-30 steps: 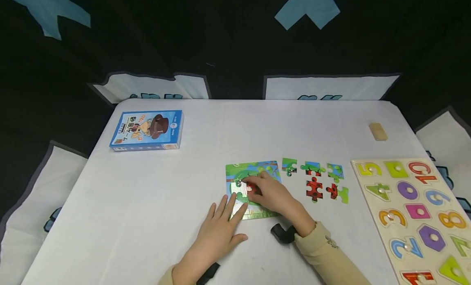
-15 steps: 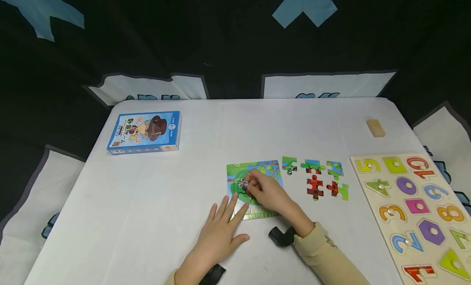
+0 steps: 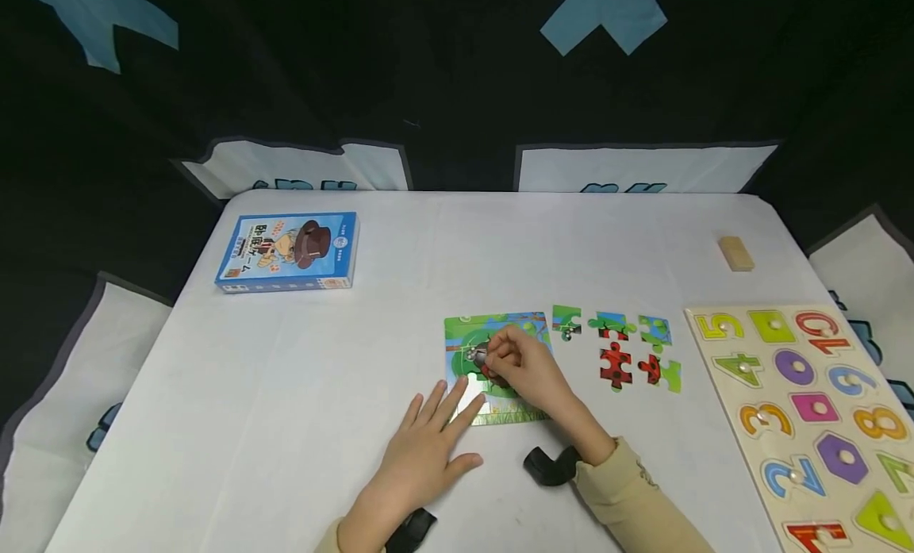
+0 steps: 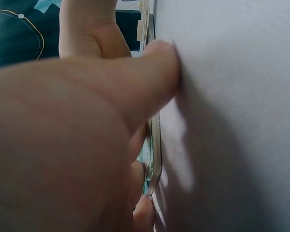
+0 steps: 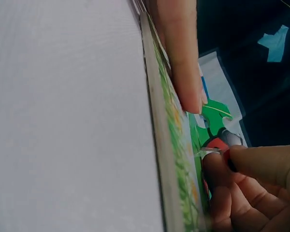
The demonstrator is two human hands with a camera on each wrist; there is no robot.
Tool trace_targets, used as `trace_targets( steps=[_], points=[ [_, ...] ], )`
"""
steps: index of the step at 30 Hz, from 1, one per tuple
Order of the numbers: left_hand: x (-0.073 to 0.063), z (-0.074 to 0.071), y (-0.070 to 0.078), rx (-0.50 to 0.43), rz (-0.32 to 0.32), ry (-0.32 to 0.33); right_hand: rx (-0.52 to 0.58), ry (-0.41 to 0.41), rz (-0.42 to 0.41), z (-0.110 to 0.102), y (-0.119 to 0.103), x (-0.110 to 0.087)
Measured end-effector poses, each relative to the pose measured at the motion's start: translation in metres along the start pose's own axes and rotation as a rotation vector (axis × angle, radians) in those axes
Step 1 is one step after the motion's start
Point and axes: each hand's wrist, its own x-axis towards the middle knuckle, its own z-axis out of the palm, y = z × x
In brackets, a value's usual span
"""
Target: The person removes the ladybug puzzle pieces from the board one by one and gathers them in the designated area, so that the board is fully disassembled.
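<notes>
The jigsaw board [image 3: 514, 415] lies on the white table in front of me, its picture green and blue. Over its middle, my right hand [image 3: 527, 370] pinches a jigsaw piece [image 3: 480, 355] showing a grey ladybug head and some red. The right wrist view has the same jigsaw piece [image 5: 216, 116] tilted up off the board, between thumb and fingers. With fingers spread, my left hand [image 3: 421, 450] rests at the board's lower left corner, fingertips on its edge. The piece's lower edge is partly hidden by the right hand.
Several loose jigsaw pieces [image 3: 616, 366] lie right of the board. Farther right is a wooden number puzzle [image 3: 778, 394]. A blue box [image 3: 286, 251] sits at the back left, and a small tan block [image 3: 735, 253] at the back right.
My right hand has lifted the ladybug-head piece from the board's left side and tilted it up, shifting slightly right. The left hand has stayed almost still.
</notes>
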Motion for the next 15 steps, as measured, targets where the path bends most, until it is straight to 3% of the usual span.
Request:
trace_targets(
  steps=[4,8,11,15],
  points=[
    [-0.0001,-0.0007,0.0004,-0.017,-0.001,-0.015,-0.009,-0.025,-0.048,-0.0015,-0.0047,-0.0012],
    [0.0004,-0.0009,0.0006,-0.021,0.003,-0.008,-0.075,-0.039,-0.034,-0.0003,-0.0015,0.0004],
    [0.0009,-0.0008,0.0006,-0.015,0.008,-0.004,-0.112,0.007,0.003,0.0011,-0.0011,0.0011],
    [0.0018,0.0001,0.0013,-0.018,0.012,-0.004,-0.057,0.071,0.032,-0.0032,0.0008,0.0009]
  ],
)
